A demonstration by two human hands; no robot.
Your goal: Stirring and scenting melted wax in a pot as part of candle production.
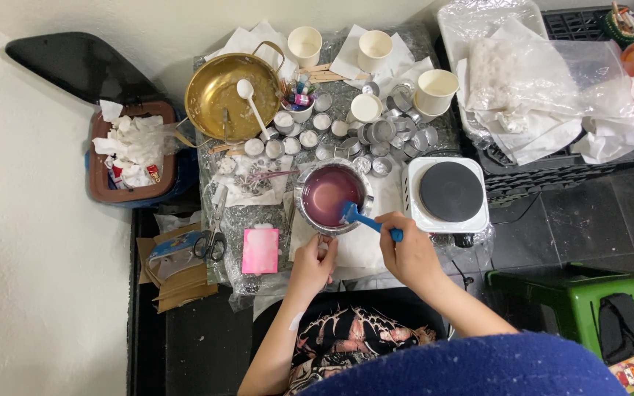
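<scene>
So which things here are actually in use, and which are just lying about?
In use: left hand on the handle of the small pot of pink liquid; right hand holding the blue spatula.

Lying about: scissors, gold pan, hot plate, paper cups.

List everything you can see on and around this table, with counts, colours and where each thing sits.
small pot: one, silver, pink liquid inside, table centre
spatula: one, blue, blade in the pot
hot plate: one, white with black top, right of pot
brass pan: one, gold, white spoon inside, back left
paper cups: four, white, back
tin cups: many, silver, mid-table
scissors: one, left edge
pink block: one, front left
bin: one, brown, far left
left hand: holds pot handle
right hand: grips spatula
</scene>
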